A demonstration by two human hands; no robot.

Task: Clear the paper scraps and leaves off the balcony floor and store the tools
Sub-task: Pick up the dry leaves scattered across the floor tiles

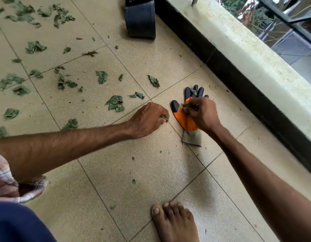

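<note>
L grip point(147, 119) is curled, knuckles up, low over the floor point(151, 172), pinching a small leaf bit point(164, 118) at its fingertips. R grip point(202, 114) is clenched round a thin bunch of stems & leaf bits point(190, 106), right above the orange glove point(184, 121), which lies flat on the floor under it w/ dark fingertips pointing away. The two grips sit close, glove just to the R of the L one.

Most leaves point(115, 103) lie beyond & to the L of the L grip, nearest clump just past its knuckles, the rest well apart further out. No paper scraps I can make out. A dark container point(140, 21) stands far beyond both grips by the ledge point(247, 58); can't tell if it's a bin or a dustpan.

Step in hand, prob.: hand-picking leaf bits near the glove. To do it well: pass the L pinch into the R bunch so one grip stays free, clear the crumb lying on the glove's fingertips, then work outward to the nearest clump. Dry bits crumble, so pinch lightly & gather, don't crush. Task looks early, lots left on the floor.
</note>
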